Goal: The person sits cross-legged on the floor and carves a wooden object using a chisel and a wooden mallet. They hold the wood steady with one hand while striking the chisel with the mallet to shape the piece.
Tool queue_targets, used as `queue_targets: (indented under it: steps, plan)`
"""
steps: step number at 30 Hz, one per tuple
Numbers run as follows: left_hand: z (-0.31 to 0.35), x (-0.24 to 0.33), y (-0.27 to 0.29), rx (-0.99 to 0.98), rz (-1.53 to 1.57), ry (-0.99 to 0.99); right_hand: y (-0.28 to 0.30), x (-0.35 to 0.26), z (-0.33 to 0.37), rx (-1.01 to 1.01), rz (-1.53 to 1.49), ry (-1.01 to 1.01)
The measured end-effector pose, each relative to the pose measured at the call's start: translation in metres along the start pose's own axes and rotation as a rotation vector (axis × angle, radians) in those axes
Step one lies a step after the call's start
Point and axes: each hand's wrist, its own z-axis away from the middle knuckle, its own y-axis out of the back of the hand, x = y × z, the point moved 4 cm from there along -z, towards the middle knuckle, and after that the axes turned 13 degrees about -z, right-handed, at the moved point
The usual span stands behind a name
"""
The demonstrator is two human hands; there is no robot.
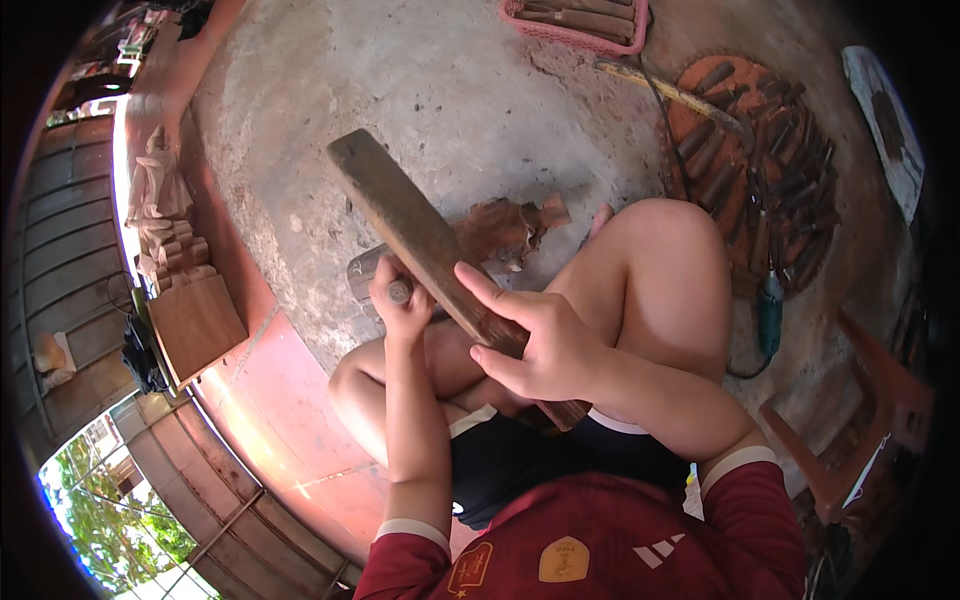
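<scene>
Wooden bat [400, 215] clamped in the right hand [548, 345], left hand [406, 316] closed round a tool handle [400, 291], carved wood [500, 228] beyond

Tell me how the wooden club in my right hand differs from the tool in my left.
The wooden club is long and flat-sided, while the tool shows just a round end. The club sticks out past both sides of the right hand; the tool is mostly hidden by the left hand. The club slants across the view, whereas the tool's end faces the camera. Both are hand-held.
</scene>
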Motion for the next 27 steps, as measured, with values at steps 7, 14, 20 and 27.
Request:
queue_targets:
  steps: [7, 14, 20, 27]
  plan:
    - [0.018, -0.046, -0.003, 0.047, 0.332, 0.416, -0.02, -0.011, 0.012, -0.029, 0.095, 0.173]
    - [0.001, 0.009, -0.002, 0.035, 0.179, 0.148, -0.033, -0.011, 0.024, -0.104, 0.342, 0.135]
    - [0.004, -0.003, 0.0, 0.067, 0.203, 0.134, -0.036, -0.006, 0.027, -0.14, 0.388, 0.068]
    - [0.005, -0.009, -0.004, 0.01, 0.252, 0.173, -0.033, -0.01, 0.025, -0.13, 0.504, 0.186]
